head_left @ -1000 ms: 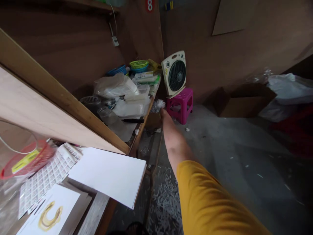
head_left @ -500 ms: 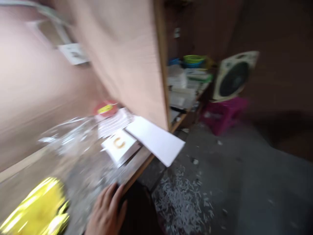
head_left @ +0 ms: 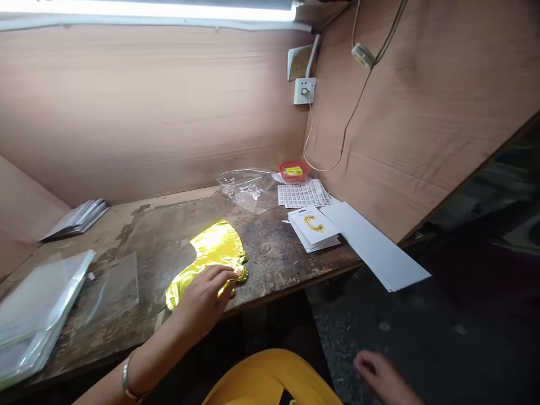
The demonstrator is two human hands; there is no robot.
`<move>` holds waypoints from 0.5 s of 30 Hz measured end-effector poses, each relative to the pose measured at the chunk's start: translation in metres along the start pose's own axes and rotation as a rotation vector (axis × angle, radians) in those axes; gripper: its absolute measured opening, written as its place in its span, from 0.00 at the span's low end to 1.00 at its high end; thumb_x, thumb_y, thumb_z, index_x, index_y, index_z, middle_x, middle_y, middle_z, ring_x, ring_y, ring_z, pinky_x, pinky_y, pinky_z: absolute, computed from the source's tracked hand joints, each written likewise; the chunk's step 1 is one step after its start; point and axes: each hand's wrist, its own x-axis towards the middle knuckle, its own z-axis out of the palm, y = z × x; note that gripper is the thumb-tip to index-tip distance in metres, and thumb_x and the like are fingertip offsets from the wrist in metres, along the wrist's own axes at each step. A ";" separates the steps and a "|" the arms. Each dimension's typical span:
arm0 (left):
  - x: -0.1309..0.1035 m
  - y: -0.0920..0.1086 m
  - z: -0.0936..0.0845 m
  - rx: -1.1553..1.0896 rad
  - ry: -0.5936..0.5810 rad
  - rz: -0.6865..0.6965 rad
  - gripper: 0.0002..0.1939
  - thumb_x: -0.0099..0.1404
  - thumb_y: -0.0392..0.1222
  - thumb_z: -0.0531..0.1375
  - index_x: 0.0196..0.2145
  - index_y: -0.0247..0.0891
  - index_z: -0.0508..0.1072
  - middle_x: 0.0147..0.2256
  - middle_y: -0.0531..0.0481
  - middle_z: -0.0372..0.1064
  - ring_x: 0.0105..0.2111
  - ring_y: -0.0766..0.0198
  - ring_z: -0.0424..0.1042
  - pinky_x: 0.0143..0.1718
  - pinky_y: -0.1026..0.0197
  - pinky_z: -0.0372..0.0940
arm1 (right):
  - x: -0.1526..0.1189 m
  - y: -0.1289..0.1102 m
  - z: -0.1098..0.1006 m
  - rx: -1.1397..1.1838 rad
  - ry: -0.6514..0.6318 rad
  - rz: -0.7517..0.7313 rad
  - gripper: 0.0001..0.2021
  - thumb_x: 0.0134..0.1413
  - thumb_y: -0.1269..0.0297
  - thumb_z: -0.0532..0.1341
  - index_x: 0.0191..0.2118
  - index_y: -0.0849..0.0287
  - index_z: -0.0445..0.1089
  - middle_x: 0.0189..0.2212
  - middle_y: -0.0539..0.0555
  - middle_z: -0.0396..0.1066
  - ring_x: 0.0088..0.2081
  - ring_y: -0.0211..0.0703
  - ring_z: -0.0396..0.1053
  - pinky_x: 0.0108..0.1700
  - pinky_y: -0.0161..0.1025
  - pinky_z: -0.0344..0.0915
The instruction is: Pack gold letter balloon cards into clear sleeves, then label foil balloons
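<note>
A shiny gold foil piece [head_left: 216,244] lies flat on the worn wooden table [head_left: 270,259], curved in shape. My left hand [head_left: 210,292] rests on its lower right part, fingers bent over the foil and partly spread. My right hand [head_left: 373,365] hangs beyond the table's front edge, low at the right, blurred, with thumb and fingertips curled together; whether something small is between them is hidden. To the right of the foil is a small stack of white cards [head_left: 314,228], the top one printed with a gold C.
Clear plastic sleeves [head_left: 46,309] are stacked at the left, and a crumpled clear bag [head_left: 248,188] lies at the back. A red basket [head_left: 294,172] stands near printed sheets [head_left: 304,194]. White strips of card [head_left: 375,244] overhang the front edge. A cord hangs along the right panel.
The view has swung left from the floor and side shelf to the tabletop. My left hand, earlier at the table edge beside the foil, is now on it. My right hand has come into view.
</note>
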 end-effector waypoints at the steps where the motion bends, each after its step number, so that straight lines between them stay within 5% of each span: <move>1: -0.005 -0.011 -0.007 -0.003 -0.015 -0.017 0.08 0.70 0.40 0.50 0.39 0.40 0.69 0.40 0.46 0.72 0.40 0.59 0.72 0.41 0.57 0.67 | 0.016 -0.014 -0.006 -0.009 -0.025 -0.038 0.16 0.59 0.59 0.53 0.26 0.58 0.71 0.20 0.51 0.71 0.23 0.42 0.70 0.26 0.36 0.66; 2: -0.008 -0.021 -0.012 -0.004 -0.032 -0.030 0.09 0.70 0.40 0.50 0.37 0.40 0.69 0.38 0.47 0.72 0.38 0.60 0.72 0.39 0.58 0.67 | 0.032 -0.032 -0.012 -0.018 -0.036 -0.092 0.14 0.59 0.58 0.53 0.29 0.57 0.73 0.23 0.51 0.73 0.25 0.43 0.71 0.26 0.36 0.66; 5: -0.007 -0.044 -0.020 -0.010 -0.075 -0.058 0.10 0.70 0.42 0.49 0.34 0.40 0.68 0.35 0.48 0.72 0.34 0.61 0.71 0.36 0.60 0.65 | 0.074 -0.098 -0.027 -0.098 0.204 -0.375 0.13 0.60 0.58 0.53 0.38 0.55 0.74 0.36 0.54 0.77 0.38 0.45 0.74 0.42 0.39 0.70; 8: 0.012 -0.064 -0.019 -0.035 -0.093 -0.083 0.11 0.69 0.44 0.50 0.34 0.39 0.69 0.34 0.47 0.73 0.33 0.60 0.71 0.35 0.59 0.65 | 0.125 -0.167 -0.024 -0.211 0.336 -0.581 0.14 0.60 0.65 0.51 0.41 0.57 0.74 0.42 0.57 0.76 0.45 0.45 0.73 0.50 0.42 0.68; 12: 0.061 -0.096 -0.013 -0.100 -0.095 -0.199 0.12 0.67 0.44 0.51 0.37 0.39 0.72 0.38 0.45 0.76 0.37 0.56 0.74 0.40 0.56 0.67 | 0.220 -0.244 -0.010 -0.608 0.238 -0.530 0.17 0.61 0.69 0.53 0.54 0.64 0.68 0.57 0.62 0.66 0.60 0.46 0.61 0.62 0.43 0.57; 15: 0.102 -0.126 -0.003 -0.113 -0.092 -0.326 0.15 0.66 0.43 0.50 0.44 0.37 0.73 0.42 0.42 0.76 0.41 0.55 0.75 0.41 0.56 0.69 | 0.292 -0.281 -0.004 -0.718 0.127 -0.463 0.17 0.56 0.70 0.61 0.52 0.66 0.69 0.56 0.65 0.65 0.59 0.53 0.61 0.61 0.47 0.58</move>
